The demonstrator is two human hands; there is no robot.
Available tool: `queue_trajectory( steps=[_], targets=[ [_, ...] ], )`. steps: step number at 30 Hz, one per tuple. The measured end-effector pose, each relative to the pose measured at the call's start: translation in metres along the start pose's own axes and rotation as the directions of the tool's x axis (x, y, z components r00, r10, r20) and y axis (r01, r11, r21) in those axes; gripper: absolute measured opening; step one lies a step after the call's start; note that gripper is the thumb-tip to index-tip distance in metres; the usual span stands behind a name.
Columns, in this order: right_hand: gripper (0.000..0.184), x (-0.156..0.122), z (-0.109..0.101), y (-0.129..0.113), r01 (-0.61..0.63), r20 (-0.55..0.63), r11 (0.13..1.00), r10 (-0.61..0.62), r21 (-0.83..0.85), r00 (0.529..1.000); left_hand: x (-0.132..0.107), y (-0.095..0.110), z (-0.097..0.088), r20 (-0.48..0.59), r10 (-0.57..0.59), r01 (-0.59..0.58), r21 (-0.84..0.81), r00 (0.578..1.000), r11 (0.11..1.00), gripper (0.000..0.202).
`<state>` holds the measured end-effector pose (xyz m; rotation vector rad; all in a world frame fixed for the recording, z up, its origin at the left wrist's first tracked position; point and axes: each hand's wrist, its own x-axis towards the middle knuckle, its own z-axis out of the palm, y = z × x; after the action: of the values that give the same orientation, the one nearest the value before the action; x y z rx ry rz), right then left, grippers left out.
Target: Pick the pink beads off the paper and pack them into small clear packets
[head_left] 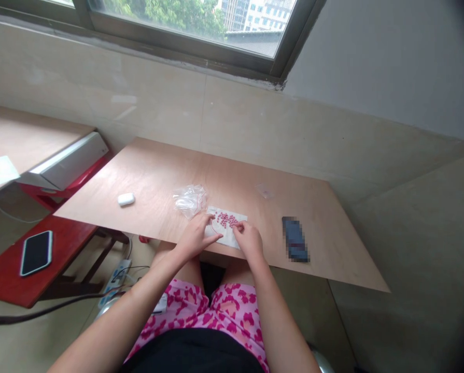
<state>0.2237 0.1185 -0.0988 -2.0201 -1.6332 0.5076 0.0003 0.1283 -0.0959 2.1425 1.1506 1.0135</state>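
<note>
Many pink beads (227, 219) on the white sheet (229, 240) by the bench's (232, 176) near edge want light pinching by the narrowed right hand (250, 241), its hold unclear, while the wide left hand (195, 236) should steady the sheet.

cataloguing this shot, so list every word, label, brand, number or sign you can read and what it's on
No readable text anywhere.
White sheet under the beads: none readable.
Clear bag: too blurred to tell if anything is printed.
Dark item at right: pixelated, unreadable.
Phone: dark screen, no text seen.
Power strip: any markings too small.
</note>
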Motion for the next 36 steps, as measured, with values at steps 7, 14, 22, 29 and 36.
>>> queue_trajectory(
  steps=[7,14,22,29,36],
  targets=[
    [0.013,-0.001,0.012,0.000,0.046,0.008,0.997,-0.046,-0.067,0.999,0.000,-0.001,0.001,0.007,-0.002,0.002,-0.011,1.000,1.000,0.052],
    [0.020,-0.006,0.000,-0.013,0.003,-0.025,0.963,0.003,0.269,1.000,0.001,0.001,0.001,0.010,0.011,-0.011,-0.010,1.000,1.000,0.051],
    [0.022,-0.010,-0.003,-0.035,0.098,0.017,0.969,-0.104,0.227,0.994,0.001,0.002,-0.001,0.024,-0.003,0.002,0.005,1.000,1.000,0.051],
    [0.012,-0.011,0.020,-0.019,0.080,0.006,0.996,-0.080,-0.046,0.997,0.001,0.003,-0.002,0.027,-0.007,0.007,0.006,1.000,1.000,0.050],
    [0.015,-0.011,0.020,-0.019,0.088,-0.034,0.995,-0.086,0.053,0.996,0.002,0.001,-0.001,0.027,-0.007,0.006,0.010,1.000,1.000,0.049]
  ],
)
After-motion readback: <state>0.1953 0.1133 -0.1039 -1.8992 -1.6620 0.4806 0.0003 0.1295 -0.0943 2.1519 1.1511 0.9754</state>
